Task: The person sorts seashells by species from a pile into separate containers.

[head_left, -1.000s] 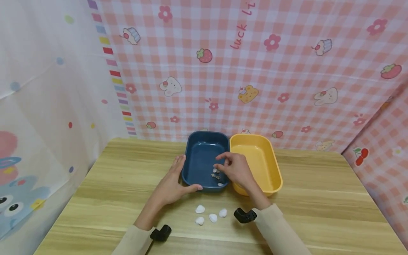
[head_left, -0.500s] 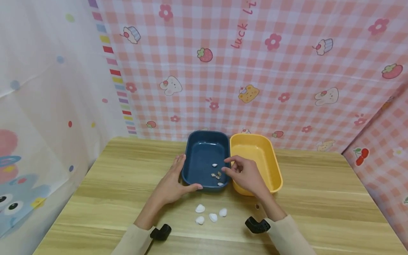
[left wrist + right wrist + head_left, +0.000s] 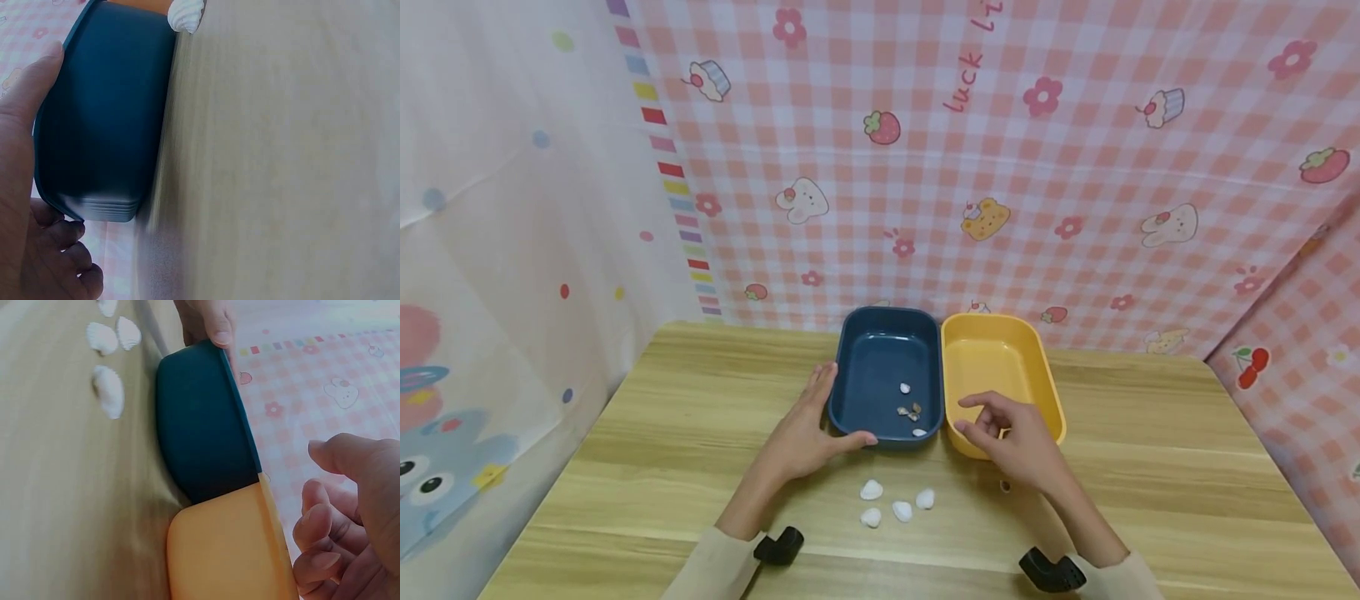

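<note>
A dark blue plastic basin [image 3: 883,367] stands at the back of the table, with several small seashells [image 3: 913,412] in its near right part. My left hand [image 3: 801,429] holds its near left corner, thumb over the near rim and fingers along the left side. The left wrist view shows the thumb [image 3: 39,78] at the rim and fingertips bent by the corner. Over the near part of the yellow basin [image 3: 1051,379] hovers my right hand [image 3: 1015,433], fingers loosely bent, thumb apart from the index finger, nothing visible between them. Several white seashells [image 3: 902,511] lie in front of the basins.
Below my right hand, a small dark shell [image 3: 1005,487] lies on the wooden table [image 3: 1150,467]. The two basins stand side by side, touching. Behind them hangs a pink checked cloth [image 3: 880,208], and a white cloth [image 3: 550,225] hangs at the left.
My right hand has drawn back from above the blue basin, to the right and nearer, over the yellow basin. One pale shell now lies apart in the blue basin. My left hand stays put.
</note>
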A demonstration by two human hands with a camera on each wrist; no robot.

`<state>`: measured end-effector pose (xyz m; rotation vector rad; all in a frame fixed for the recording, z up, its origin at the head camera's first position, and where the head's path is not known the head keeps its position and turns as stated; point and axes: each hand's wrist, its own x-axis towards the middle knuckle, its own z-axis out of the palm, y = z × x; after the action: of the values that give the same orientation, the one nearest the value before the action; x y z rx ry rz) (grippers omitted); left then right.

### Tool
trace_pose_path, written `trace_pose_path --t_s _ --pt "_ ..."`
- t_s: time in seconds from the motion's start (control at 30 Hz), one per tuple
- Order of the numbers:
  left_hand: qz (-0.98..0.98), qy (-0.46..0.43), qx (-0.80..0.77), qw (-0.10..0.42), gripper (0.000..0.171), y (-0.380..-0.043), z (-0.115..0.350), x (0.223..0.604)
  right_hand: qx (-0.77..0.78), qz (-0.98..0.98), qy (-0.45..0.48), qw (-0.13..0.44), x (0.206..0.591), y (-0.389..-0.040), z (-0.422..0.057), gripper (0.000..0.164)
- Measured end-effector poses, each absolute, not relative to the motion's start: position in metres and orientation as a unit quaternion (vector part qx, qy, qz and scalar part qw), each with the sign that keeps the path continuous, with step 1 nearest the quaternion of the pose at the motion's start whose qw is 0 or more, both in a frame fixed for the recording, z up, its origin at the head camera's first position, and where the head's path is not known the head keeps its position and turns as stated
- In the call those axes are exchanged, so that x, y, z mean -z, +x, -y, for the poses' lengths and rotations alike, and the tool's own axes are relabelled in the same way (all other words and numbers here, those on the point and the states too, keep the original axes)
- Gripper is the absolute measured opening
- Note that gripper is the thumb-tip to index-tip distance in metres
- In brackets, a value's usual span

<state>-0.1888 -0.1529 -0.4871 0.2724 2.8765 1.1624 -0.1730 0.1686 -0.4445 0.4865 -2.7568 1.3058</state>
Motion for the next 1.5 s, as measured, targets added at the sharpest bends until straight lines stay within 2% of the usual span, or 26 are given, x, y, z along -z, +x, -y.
trace_pose_path --t_s 0.43,0.8,1.5 --pt "-0.925 0.089 -0.370 0.012 0.127 -0.189 0.154 0.489 -0.399 0.892 0.207 0.042 0.454 -0.145 -0.184 0.026" --pt "-0.925 0.093 -0.368 0.011 0.126 -0.189 0.152 0.488 -0.404 0.887 0.221 0.022 0.476 -0.130 -0.197 0.026" --pt "-0.925 0.092 -0.370 0.011 0.127 -0.190 0.154 0.490 -0.385 0.908 0.166 0.015 0.500 -0.118 -0.222 0.012"
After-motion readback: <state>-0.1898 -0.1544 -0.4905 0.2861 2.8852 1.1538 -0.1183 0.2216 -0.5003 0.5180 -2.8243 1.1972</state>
